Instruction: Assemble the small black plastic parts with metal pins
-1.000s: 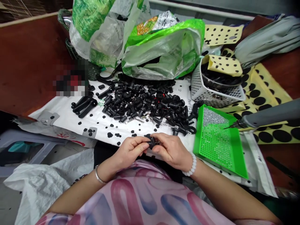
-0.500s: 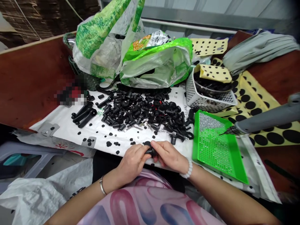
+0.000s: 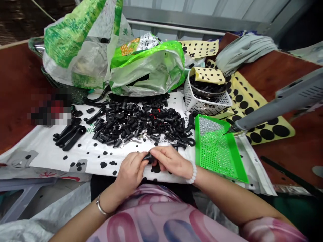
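Both hands meet over the front edge of the white-covered table. Between them is a small black plastic part (image 3: 149,158), mostly hidden by the fingers. My left hand (image 3: 131,168) is closed, its thumb and fingers pinching the part from the left. From the right, my right hand (image 3: 173,161) is closed on the same part, with the thumb on top. Just beyond the hands spreads a heap of black plastic parts (image 3: 136,121), with some small metal pieces among them. Several long black handle-like pieces (image 3: 70,134) lie to the left of the heap.
A green perforated tray (image 3: 222,148) with small silvery pieces lies to the right; an electric screwdriver (image 3: 267,111) points over it. Behind stand a white basket (image 3: 202,104) and green-and-white plastic bags (image 3: 148,77). Yellow sheets with black dots (image 3: 272,124) lie at right.
The camera view has swung to the right, so the table things appear farther left. Both hands still hold the black part, which now shows less between the fingers.
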Action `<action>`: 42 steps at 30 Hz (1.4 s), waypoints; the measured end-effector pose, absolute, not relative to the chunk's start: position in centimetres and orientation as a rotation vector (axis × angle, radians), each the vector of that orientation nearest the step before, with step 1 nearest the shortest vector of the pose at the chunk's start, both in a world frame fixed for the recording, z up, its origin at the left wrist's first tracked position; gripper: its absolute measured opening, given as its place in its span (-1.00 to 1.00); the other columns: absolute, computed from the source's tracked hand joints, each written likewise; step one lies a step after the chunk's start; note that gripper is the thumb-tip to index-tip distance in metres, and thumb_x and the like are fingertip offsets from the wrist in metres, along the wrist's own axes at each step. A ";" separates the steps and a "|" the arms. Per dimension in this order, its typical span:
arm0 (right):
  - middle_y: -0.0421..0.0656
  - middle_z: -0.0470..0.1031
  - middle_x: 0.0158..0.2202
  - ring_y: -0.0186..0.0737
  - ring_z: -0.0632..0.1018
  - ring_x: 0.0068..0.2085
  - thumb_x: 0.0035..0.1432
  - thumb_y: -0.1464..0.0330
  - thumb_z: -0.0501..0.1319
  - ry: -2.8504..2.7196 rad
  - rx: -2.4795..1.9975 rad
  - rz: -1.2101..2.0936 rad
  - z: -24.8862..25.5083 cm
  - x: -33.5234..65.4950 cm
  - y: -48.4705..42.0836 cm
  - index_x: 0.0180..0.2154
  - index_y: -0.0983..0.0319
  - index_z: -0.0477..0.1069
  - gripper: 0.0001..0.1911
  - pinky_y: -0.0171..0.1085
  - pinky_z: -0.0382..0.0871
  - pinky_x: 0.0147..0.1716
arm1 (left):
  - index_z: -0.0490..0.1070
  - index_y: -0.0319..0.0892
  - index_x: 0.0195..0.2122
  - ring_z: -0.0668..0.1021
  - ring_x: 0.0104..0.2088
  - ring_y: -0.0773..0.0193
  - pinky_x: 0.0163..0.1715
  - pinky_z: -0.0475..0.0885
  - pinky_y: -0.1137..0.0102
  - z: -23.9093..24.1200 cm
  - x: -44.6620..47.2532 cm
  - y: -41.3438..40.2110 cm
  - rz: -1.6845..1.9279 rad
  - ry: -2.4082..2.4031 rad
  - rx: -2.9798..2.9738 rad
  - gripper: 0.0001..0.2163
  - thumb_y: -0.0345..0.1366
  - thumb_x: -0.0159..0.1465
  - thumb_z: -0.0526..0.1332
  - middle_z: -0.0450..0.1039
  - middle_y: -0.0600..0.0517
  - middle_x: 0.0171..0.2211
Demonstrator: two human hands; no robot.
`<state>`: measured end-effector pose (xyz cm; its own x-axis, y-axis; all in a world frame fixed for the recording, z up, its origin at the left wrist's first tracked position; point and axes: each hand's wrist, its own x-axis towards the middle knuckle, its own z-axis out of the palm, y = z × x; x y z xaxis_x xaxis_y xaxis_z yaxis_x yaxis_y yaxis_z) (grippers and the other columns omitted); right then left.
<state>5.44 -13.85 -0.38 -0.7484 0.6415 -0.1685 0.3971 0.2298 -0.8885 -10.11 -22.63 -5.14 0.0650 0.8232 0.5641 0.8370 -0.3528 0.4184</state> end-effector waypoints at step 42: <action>-0.15 0.47 -0.26 -0.32 0.46 -0.34 0.26 0.29 0.05 -2.808 -1.174 0.079 1.7 7.5 -8.4 -0.27 0.25 0.44 -0.76 -0.33 0.12 -0.47 | 0.41 -0.23 -0.40 0.40 -0.40 0.19 -0.20 0.28 0.24 -2.7 -11.2 -13.6 -0.092 -1.436 -2.475 -0.82 -0.47 0.24 0.03 0.34 -0.04 -0.45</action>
